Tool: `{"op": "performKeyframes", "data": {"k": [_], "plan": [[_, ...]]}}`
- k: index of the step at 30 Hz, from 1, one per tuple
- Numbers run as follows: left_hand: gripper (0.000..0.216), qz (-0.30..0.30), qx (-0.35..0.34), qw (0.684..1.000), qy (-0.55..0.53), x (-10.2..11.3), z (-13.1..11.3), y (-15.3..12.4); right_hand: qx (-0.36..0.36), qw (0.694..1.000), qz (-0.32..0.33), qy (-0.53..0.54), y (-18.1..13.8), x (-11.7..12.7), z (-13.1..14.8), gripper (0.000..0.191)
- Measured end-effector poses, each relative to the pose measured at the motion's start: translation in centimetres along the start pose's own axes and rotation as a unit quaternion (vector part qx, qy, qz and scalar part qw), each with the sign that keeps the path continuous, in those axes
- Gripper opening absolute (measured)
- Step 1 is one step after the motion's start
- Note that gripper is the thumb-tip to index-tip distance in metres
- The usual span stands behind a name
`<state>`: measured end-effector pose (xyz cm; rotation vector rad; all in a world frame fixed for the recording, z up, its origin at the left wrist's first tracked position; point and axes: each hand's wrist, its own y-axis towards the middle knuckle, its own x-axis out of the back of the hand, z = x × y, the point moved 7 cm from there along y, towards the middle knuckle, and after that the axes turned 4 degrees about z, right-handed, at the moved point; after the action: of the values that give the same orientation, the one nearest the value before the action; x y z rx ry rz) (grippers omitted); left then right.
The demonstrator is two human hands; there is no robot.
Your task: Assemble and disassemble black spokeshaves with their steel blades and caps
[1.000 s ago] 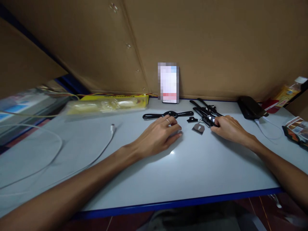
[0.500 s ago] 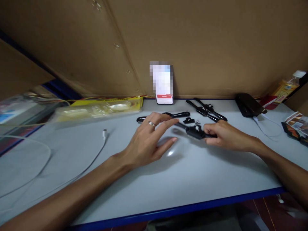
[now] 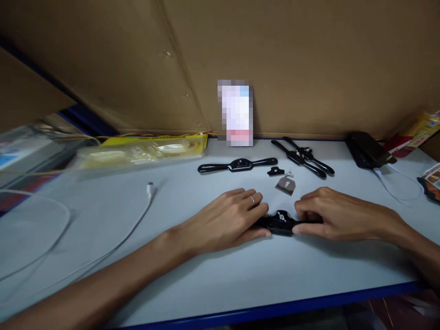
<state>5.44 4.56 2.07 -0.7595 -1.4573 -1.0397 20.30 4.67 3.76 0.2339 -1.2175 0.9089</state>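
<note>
squarely | black spokeshave (image 3: 279, 224) | between both hands (image 3: 232, 219) | held at either end

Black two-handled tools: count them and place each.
4: held tool in left hand and right hand; lone tool beyond the left hand; nearer tool and farther tool, close together, toward the back right.

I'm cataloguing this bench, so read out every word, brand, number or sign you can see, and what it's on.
No text is legible.
Yellow-backed package: dark lettering along its top edge, too blurred.
Phone: screen pixelated, unreadable.
Bottle at right: print too blurred.
Red packaging: white mark, too blurred.
Nearest spokeshave: no lettering visible.
</note>
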Motion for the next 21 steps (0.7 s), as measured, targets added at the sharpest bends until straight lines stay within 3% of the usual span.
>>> {"op": "performKeyframes", "data": {"k": [4, 12, 21], "plan": [[0.047, 0.008, -0.011, 1.000, -0.015, 0.1, -0.6, 0.0, 0.024, 0.992, -0.115, -0.040, 0.2, -0.1, 1.1, 0.020], [0.052, 0.049, 0.023, 0.998, -0.020, -0.4, -1.2, -0.1, 0.094, 0.953, -0.228, -0.176, 0.0, -1.4, 3.4, 0.018], [0.052, 0.062, 0.017, 0.998, -0.020, -0.7, -1.0, -0.1, 0.146, 0.929, -0.254, -0.227, -0.3, -1.6, 4.5, 0.025]]}}
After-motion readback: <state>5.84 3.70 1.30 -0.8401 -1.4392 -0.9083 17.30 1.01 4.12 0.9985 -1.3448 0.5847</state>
